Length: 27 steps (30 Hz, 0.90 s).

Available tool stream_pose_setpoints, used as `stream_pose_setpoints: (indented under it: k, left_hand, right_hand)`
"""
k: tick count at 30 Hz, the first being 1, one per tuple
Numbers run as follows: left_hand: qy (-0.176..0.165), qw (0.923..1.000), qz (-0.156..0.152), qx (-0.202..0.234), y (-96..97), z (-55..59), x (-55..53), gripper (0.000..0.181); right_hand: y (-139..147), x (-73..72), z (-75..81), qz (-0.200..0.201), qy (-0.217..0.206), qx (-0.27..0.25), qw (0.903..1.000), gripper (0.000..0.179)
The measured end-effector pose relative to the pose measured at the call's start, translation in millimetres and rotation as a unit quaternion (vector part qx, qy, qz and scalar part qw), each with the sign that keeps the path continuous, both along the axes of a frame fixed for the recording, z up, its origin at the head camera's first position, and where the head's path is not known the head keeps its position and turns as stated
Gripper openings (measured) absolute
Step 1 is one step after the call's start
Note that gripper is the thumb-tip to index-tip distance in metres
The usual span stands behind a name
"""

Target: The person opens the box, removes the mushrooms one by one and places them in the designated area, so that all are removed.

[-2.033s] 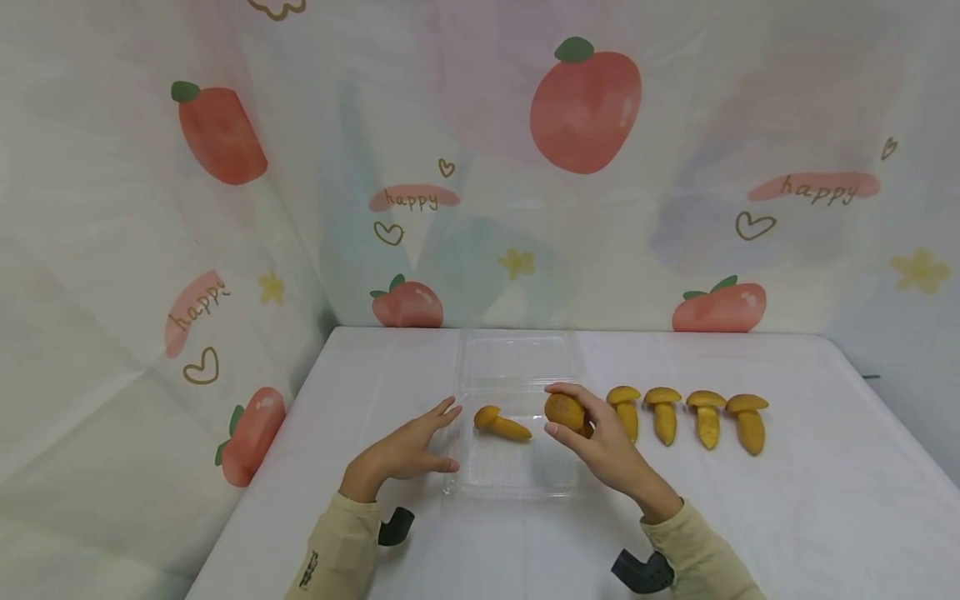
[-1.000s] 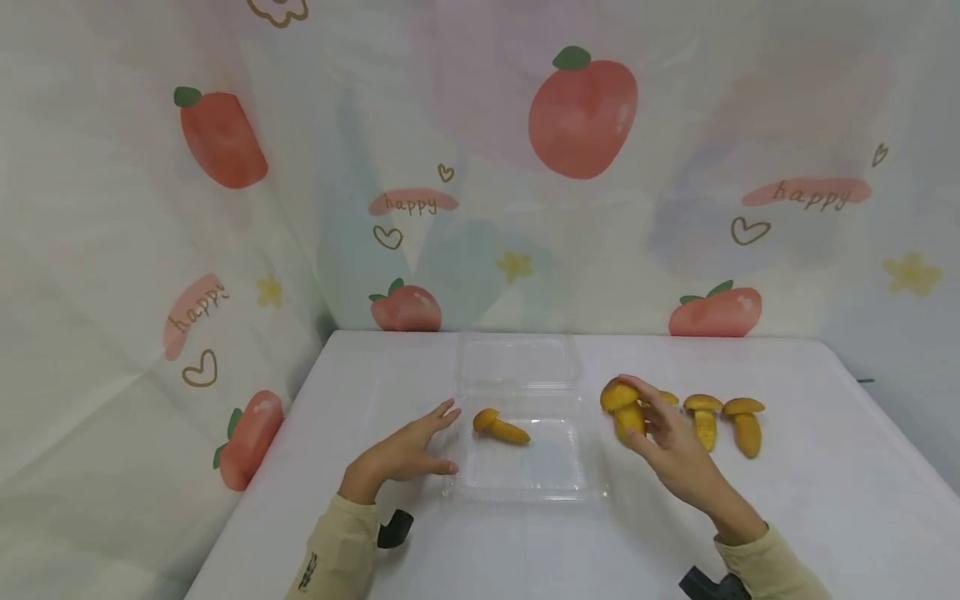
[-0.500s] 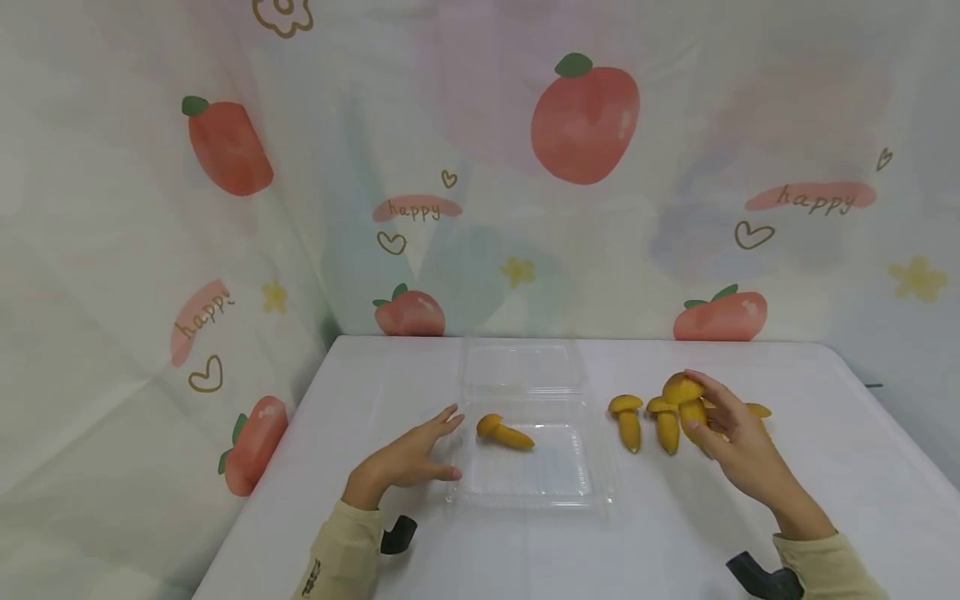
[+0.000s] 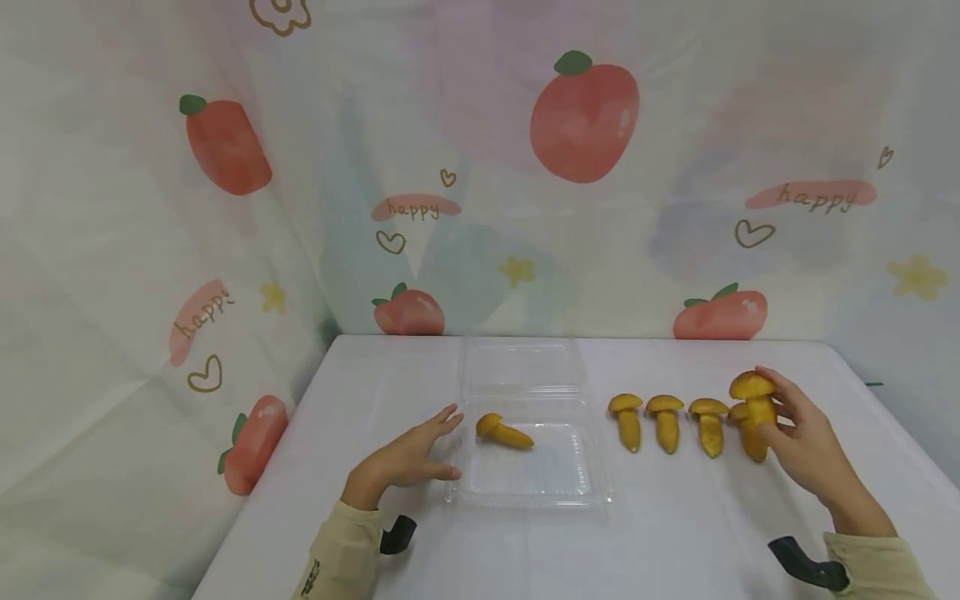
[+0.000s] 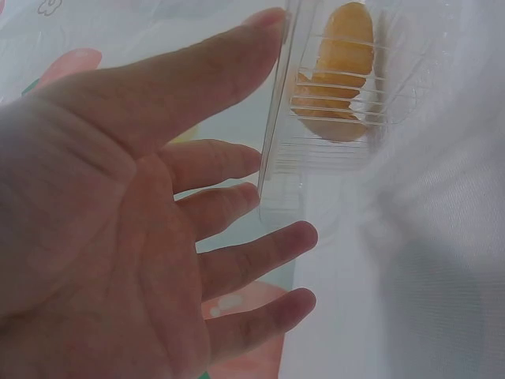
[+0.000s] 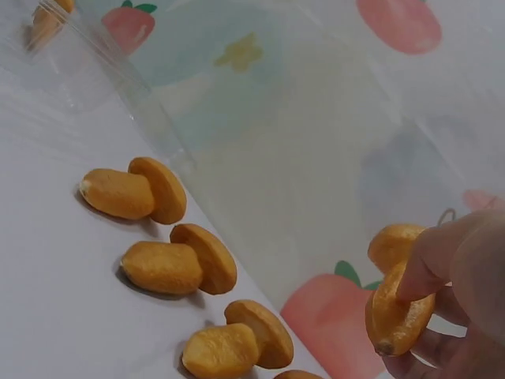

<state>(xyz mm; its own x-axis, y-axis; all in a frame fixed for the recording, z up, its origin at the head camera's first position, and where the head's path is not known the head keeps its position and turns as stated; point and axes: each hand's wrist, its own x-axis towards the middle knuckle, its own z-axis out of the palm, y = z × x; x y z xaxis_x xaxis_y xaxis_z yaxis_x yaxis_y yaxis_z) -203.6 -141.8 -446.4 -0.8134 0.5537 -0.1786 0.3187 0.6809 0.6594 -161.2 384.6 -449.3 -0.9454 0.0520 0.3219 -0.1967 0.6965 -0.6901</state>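
Note:
My right hand [image 4: 810, 446] pinches a yellow toy mushroom [image 4: 752, 387] between thumb and fingers, cap up, at the right end of a row of mushrooms. In the right wrist view the thumb lies across the held mushroom's stem [image 6: 387, 324]. Partly hidden behind it is the row's rightmost mushroom [image 4: 738, 413]. My left hand [image 4: 405, 454] has its fingers spread at the left side of an open clear plastic clamshell box [image 4: 525, 492]. One mushroom [image 4: 506, 434] lies on its side inside that box; the left wrist view shows it through the ribbed wall.
Left of the held mushroom, three more mushrooms [image 4: 625, 421] lie in line on the white table [image 4: 525, 558], caps toward the back. The box's lid [image 4: 521, 365] lies folded back toward the fruit-patterned backdrop [image 4: 585, 250]. Black wrist mounts [image 4: 806, 567] hang below both sleeves.
My right hand has carried its mushroom from above the box's right side, rightward past the row, to the row's far end. My left hand and the mushroom in the box have stayed put.

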Motion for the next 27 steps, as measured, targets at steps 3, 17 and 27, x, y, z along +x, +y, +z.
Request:
stream_pose_setpoints:
  k: [3, 17, 27]
  left_hand:
    - [-0.001, 1.0, 0.001, -0.005, -0.1, 0.2, 1.9, 0.086]
    - [0.006, 0.9999, -0.003, -0.011, -1.3, -2.8, -2.1, 0.086]
    - [0.002, 0.9999, 0.001, -0.01, -1.3, -2.1, -0.3, 0.086]
  right_hand:
    - [9.2, 0.0, -4.0, -0.016, -0.017, 0.0, 0.9997, 0.072]
    - [55.4, -5.1, -27.0, -0.104, -0.088, -0.016, 0.9905, 0.075]
    - [78.7, -9.0, -55.1, -0.094, -0.136, 0.0, 0.9863, 0.081]
